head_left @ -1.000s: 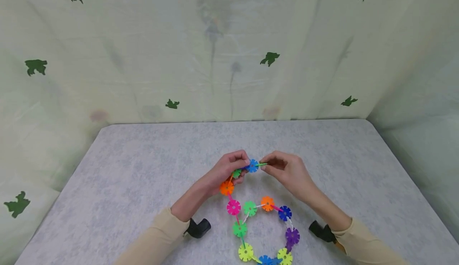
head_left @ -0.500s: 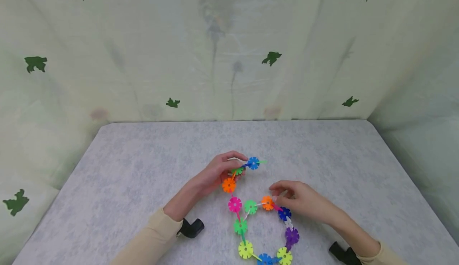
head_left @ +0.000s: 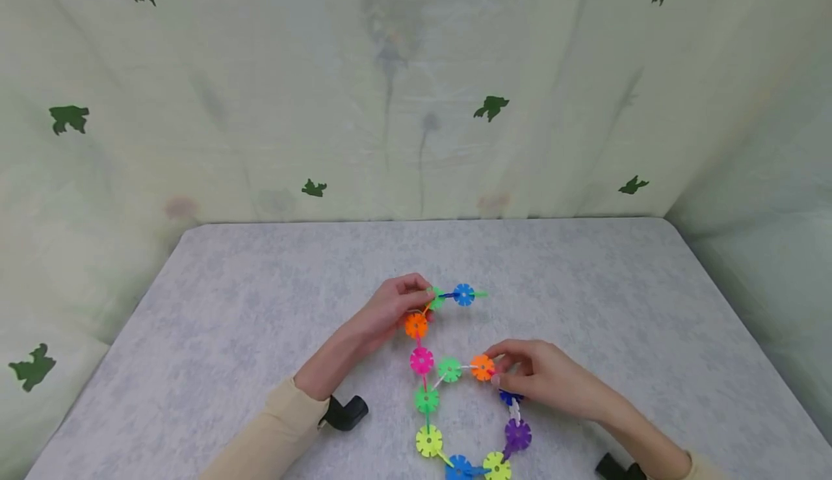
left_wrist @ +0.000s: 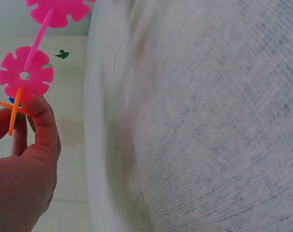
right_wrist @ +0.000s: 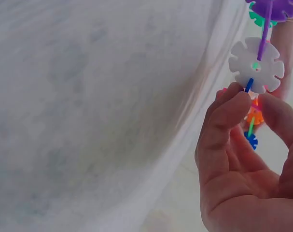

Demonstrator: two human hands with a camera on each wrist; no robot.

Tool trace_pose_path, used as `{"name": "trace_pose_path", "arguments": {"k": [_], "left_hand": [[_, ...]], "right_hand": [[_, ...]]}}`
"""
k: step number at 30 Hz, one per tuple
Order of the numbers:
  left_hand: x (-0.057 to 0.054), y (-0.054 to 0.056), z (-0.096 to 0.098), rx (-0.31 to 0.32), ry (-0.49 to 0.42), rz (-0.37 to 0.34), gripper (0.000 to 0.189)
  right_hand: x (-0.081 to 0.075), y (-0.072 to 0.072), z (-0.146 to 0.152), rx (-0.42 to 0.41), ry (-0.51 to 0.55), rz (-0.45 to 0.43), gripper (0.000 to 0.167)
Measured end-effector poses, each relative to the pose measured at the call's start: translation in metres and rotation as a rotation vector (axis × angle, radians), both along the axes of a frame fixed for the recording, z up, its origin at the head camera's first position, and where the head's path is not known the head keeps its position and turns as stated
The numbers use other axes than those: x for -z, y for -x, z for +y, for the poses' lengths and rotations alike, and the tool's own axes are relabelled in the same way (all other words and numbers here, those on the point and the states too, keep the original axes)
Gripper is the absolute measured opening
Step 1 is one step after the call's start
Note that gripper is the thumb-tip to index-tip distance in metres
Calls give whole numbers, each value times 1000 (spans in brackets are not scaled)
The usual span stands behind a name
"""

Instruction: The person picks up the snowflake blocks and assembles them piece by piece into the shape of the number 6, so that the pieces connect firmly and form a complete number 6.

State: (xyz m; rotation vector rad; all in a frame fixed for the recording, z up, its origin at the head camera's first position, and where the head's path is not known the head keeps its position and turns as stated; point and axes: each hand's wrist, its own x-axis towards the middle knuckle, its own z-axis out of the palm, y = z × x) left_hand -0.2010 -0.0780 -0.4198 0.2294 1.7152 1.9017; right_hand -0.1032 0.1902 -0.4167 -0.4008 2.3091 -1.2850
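Observation:
Notched plastic discs are slotted together into a chain, with a closed ring low in the head view and a tail rising on its left. My left hand (head_left: 390, 310) pinches the tail at a green disc (head_left: 437, 297); a blue disc (head_left: 464, 294) and an edge-on green disc (head_left: 481, 294) extend rightward from it. Below sit an orange disc (head_left: 417, 325) and a pink disc (head_left: 422, 360). My right hand (head_left: 549, 379) pinches the ring's upper right, beside an orange disc (head_left: 482, 368), partly covering a dark blue disc (head_left: 510, 398). A white disc (right_wrist: 269, 65) shows at those fingertips.
The pale grey table (head_left: 260, 278) spreads around the chain, its far edge meeting a light curtain (head_left: 260, 105) with green leaf shapes. Black wrist-camera mounts (head_left: 347, 413) hang by both sleeves. The ring's lower end, with a yellow disc (head_left: 497, 467), reaches the bottom of the head view.
My right hand has left the edge-on green disc at the tail's end and come down to grip the ring. My left hand's grip now lies on the green disc. The ring has shifted slightly left.

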Motion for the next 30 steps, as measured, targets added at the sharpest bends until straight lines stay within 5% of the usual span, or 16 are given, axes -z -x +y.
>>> {"name": "trace_pose_path", "arguments": {"k": [13, 21, 30], "left_hand": [[13, 38, -1, -106, 359, 115, 20], [19, 59, -1, -101, 403, 167, 23], [22, 67, 0, -83, 454, 157, 20]], "right_hand": [[3, 18, -19, 86, 24, 7, 27], [9, 35, -20, 80, 37, -10, 28], [10, 44, -16, 59, -4, -18, 33]]}}
